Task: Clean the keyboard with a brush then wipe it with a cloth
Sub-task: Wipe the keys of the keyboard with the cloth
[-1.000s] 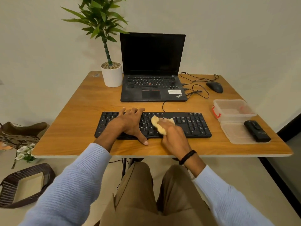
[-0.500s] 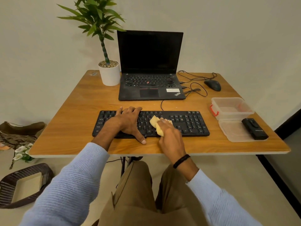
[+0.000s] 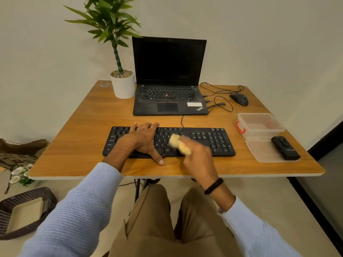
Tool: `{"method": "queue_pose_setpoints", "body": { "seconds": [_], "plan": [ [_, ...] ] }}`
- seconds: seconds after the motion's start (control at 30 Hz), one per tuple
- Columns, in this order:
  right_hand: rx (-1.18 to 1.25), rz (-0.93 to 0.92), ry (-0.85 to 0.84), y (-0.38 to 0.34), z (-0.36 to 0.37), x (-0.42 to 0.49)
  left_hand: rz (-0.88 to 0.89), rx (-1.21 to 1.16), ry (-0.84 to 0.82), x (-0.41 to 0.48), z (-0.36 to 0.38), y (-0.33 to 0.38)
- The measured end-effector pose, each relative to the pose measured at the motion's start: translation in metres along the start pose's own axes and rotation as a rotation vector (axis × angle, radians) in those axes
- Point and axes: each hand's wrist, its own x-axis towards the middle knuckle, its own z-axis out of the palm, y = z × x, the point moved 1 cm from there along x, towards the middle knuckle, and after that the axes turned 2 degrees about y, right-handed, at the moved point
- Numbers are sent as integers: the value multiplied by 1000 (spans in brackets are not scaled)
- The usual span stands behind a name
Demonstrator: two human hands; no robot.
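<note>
Since half a second ago the right wrist has swung a little to the right, while the cloth (image 3: pixel 181 145) has kept to the middle keys and the left hand (image 3: pixel 143 141) has not moved. The right hand (image 3: pixel 199 158) is blurred; its fingers curl round the yellow cloth, which sticks out left of the fist and presses on the keyboard (image 3: pixel 213 141). A black band (image 3: pixel 213 186) circles that wrist.

Left of the grip, the left hand lies flat on the keys, fingers spread, with the thumb over the near edge onto the table (image 3: pixel 74 145). Key legends show around it: "Alt" just left of the cloth and "Ctrl" at the far left corner.

Beyond the grip stands an open laptop (image 3: pixel 168 101) with a dark screen. "ThinkPad" is printed on its palm rest, beside a white sticker (image 3: pixel 194 104) whose print is too small to read.

Right of the grip is a clear tub (image 3: pixel 259 125) with a red clasp, open at the top. Its lid (image 3: pixel 263 151) lies just nearer and carries a black block (image 3: pixel 284 148) whose pale lettering is unreadable. A mouse (image 3: pixel 239 99) sits beyond the tub.

Far left of the laptop, a white pot (image 3: pixel 123 86) holds pebbles and a green plant. Down on the floor to the left, a dark basket (image 3: pixel 27 212) holds a cream pad.
</note>
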Motion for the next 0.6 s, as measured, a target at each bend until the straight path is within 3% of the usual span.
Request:
{"method": "queue_pose_setpoints", "body": {
  "seconds": [0.1, 0.17, 0.33, 0.47, 0.6],
  "plan": [
    [-96, 167, 141, 21, -10, 42, -12, -16, -4, -2, -1, 0],
    [-141, 204, 106, 27, -6, 59, -15, -14, -9, -2, -1, 1],
    [-144, -147, -274, 12, 27, 28, -21, -2, -13, -3, 0, 1],
    [-187, 12, -140, 28, 13, 37, -23, -28, -15, -5, -2, 2],
    [-142, -214, -299, 4, 27, 18, -23, -19, -21, -4, -2, 3]
  ]
}}
